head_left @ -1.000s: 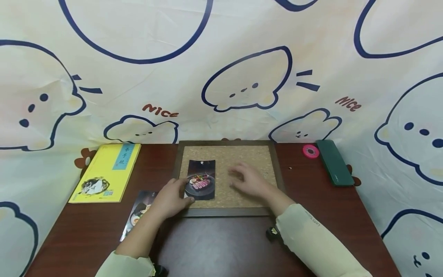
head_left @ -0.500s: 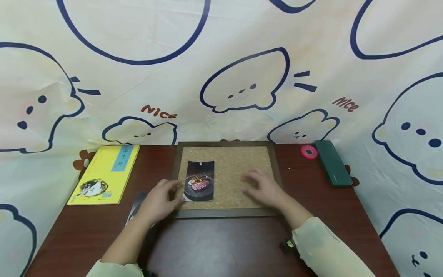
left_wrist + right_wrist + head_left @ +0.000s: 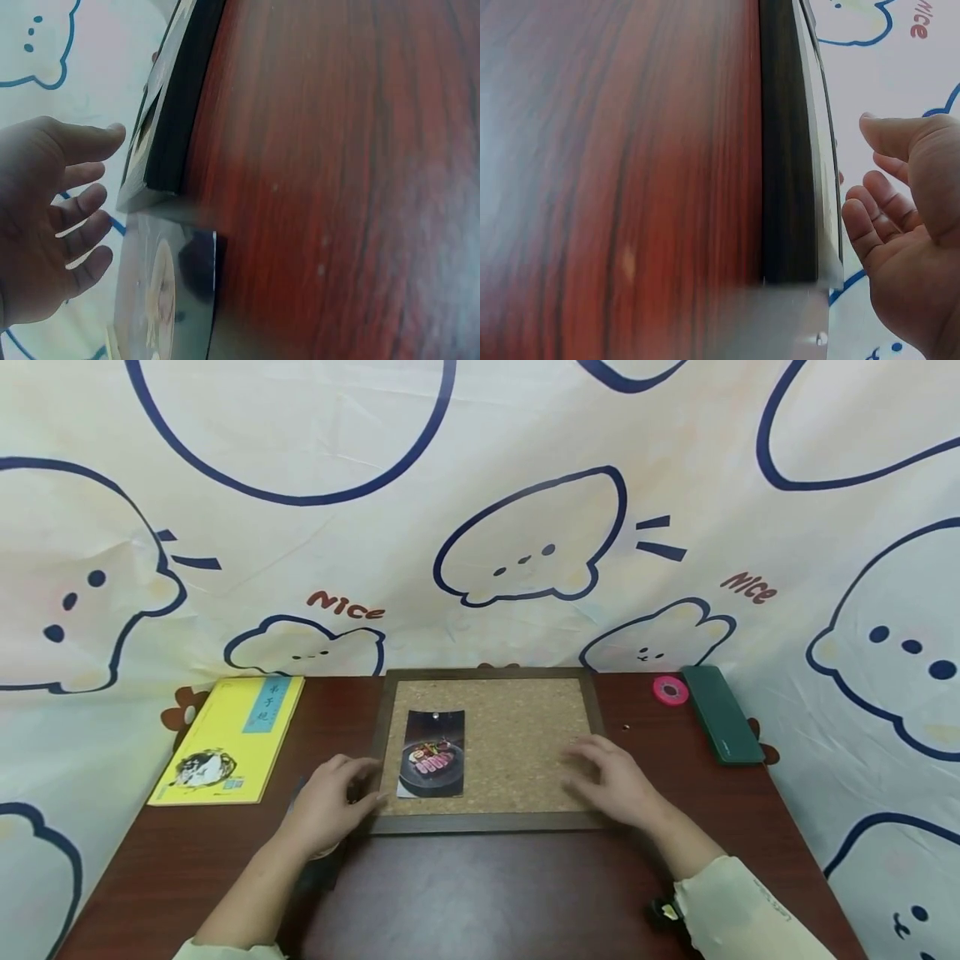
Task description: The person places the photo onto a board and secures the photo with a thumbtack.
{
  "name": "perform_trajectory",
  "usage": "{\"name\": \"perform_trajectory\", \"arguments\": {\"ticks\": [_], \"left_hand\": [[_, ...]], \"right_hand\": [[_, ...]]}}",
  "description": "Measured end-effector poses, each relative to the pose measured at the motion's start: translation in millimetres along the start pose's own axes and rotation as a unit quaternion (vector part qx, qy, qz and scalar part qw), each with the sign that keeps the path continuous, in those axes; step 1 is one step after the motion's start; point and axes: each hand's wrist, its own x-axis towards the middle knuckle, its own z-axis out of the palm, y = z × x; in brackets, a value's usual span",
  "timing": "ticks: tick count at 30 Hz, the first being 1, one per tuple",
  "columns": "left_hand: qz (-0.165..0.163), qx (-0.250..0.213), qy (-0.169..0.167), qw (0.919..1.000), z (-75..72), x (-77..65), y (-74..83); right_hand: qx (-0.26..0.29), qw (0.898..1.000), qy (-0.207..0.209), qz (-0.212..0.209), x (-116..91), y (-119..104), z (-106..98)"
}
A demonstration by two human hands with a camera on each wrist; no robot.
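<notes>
Both hands, left hand [image 3: 324, 807] and right hand [image 3: 621, 783], are loosely spread at opposite sides of a corkboard [image 3: 517, 743], low centre in the frame; a pinned food photo [image 3: 432, 756] lies on its left half; a second photo [image 3: 166, 292] shows at the left wrist view's lower left.

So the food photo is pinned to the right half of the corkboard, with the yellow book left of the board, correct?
Not quite: the head view shows the food photo pinned to the left half of the corkboard. The yellow book is left of it, as you say.
</notes>
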Motion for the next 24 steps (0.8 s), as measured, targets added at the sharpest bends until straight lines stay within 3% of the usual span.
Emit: {"name": "perform_trajectory", "arguments": {"ticks": [13,24], "left_hand": [[-0.017,0.028,0.012,0.9994,-7.4,-15.3,-20.5],[-0.070,0.035,-0.005,0.9969,-14.1,-25.5,-35.5]], "right_hand": [[-0.040,0.999,0.019,0.031,-22,27,-23],[-0.068,0.995,0.039,0.061,-19,54,-31]]}}
